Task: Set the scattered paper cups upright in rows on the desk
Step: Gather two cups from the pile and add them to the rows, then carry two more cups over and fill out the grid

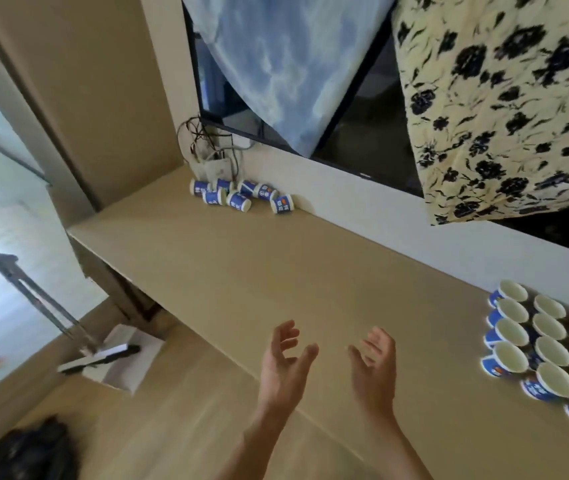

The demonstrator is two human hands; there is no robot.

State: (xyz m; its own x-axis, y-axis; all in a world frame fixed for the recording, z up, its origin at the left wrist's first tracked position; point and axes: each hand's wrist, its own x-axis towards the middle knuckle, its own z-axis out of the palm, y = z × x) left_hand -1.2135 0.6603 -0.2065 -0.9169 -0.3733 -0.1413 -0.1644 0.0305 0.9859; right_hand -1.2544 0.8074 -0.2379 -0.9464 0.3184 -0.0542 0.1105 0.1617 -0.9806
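Paper cups [238, 198] tipped on their sides are nowhere near either hand just now. The left hand [285, 362] and the right hand [375, 365] hang over the near edge of the worktop [276, 265], palms turned toward each other, fingers loose and spread, nothing in them.

Off to the right of the right hand stand the upright cups [546, 344], mouths up, packed in rows. The tipped ones are heaped well ahead and to the left, in the far corner against the back wall [345, 190]. Their long axes point every which way, though most run roughly along the wall. The left hand looks the nearer to me — either way it is a long reach across the beige board.

Behind the heap sits a tangle of cables [207, 147]. Above is a dark screen [362, 133], half draped with a blue cloth [276, 64] and a flowered cloth [501, 98]. Down to the left — pale floor [137, 427] and a white box [120, 362].
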